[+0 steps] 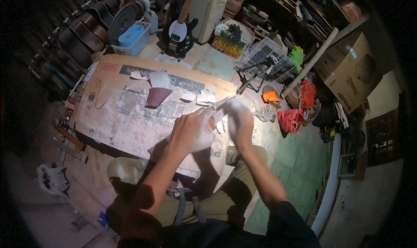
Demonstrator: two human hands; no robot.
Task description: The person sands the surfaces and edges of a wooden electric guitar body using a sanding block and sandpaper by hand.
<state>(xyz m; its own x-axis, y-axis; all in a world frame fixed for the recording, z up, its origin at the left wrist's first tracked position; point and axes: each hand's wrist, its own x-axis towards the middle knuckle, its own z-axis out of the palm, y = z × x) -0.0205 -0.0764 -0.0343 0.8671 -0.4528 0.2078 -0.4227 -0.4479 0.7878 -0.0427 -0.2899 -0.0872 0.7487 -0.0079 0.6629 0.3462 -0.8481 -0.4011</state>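
My left hand (200, 129), coated in white dust, is closed around a thin pale flat piece (222, 103) that sticks out past its fingers. A small brown patch shows beneath these fingers; I cannot tell what it belongs to. Against the piece's right side is my right hand (240, 121), also dusty and blurred by motion. Its fingers look curled, and whatever they hold is hidden. Under both hands lies a worn cardboard sheet (93, 122). On it are a dark red sheet that looks like sandpaper (157, 97), a grey piece (160, 79) and several torn white scraps (205, 97).
Behind the cardboard stand a black electric bass (177, 37) and a blue tub (131, 36). Guitar bodies (87, 34) line the left. To the right are a wire rack (267, 54), an orange object (271, 96), a red bag (290, 120) and a large carton (349, 72).
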